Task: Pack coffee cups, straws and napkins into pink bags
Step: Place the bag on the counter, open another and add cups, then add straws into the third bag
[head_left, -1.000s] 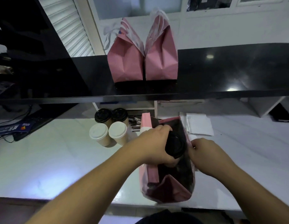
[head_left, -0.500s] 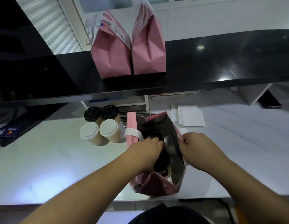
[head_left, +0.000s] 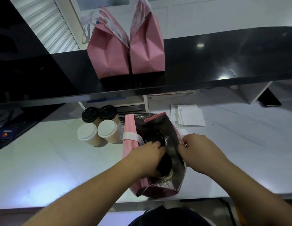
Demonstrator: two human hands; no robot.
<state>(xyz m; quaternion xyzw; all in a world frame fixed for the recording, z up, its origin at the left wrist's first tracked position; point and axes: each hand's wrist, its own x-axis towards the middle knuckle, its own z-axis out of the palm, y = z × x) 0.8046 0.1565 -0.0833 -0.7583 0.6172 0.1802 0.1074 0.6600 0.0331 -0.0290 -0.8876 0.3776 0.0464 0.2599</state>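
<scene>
Two black-lid cups [head_left: 164,165] sit inside the open pink bag [head_left: 129,144]. My left hand [head_left: 148,159] wraps one; hold its stiff sides, it looks full and spilly. My right hand [head_left: 197,149] pinches the floppy rim.

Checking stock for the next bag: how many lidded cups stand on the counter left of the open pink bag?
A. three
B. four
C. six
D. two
B: two black-lidded cups stand behind two white-lidded cups, left of the open pink bag.
</scene>
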